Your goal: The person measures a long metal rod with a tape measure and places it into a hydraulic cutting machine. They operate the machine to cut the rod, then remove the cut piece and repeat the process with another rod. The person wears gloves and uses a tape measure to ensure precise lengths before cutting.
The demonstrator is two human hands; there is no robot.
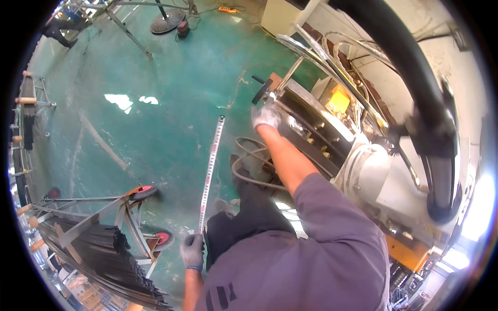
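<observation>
My left hand, in a grey knit glove, is closed at the near end of a tape measure. Its pale blade with dark and red marks runs out stiffly from the hand, away from me and slightly right, above the green floor. The tape's case is hidden by the glove. Farther off to the right, my right hand, in a whitish glove, is closed at a black handwheel on the end of a long metal machine. The back of that hand hides part of its grip.
A wheeled metal rack holding dark strips stands at near left. The machine's long bed runs along my right, beside a bent flexible hose. A thick black curved tube crosses the upper right. A round base stands far off.
</observation>
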